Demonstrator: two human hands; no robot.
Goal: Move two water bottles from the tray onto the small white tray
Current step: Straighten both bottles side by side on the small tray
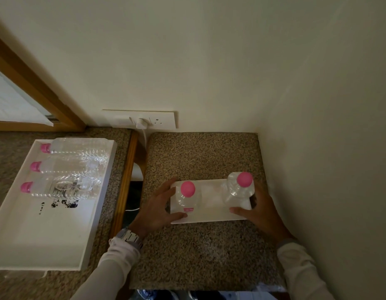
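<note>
Two clear water bottles with pink caps stand upright on the small white tray (211, 211), one at its left end (187, 199) and one at its right end (239, 189). My left hand (155, 208) clasps the tray's left short edge, thumb on the front corner and fingers spread beside the left bottle. At the right short edge my right hand (261, 211) holds on, thumb lying on the tray and fingers behind the right bottle. The large white tray (46, 239) lies to the left with three more bottles (66, 187) on their sides.
The small tray rests on a speckled granite top (198, 252) set into a wall corner, with the wall close on the right. A dark gap with a wooden edge (124, 180) separates it from the left counter. A wall socket with a plug (142, 121) sits behind.
</note>
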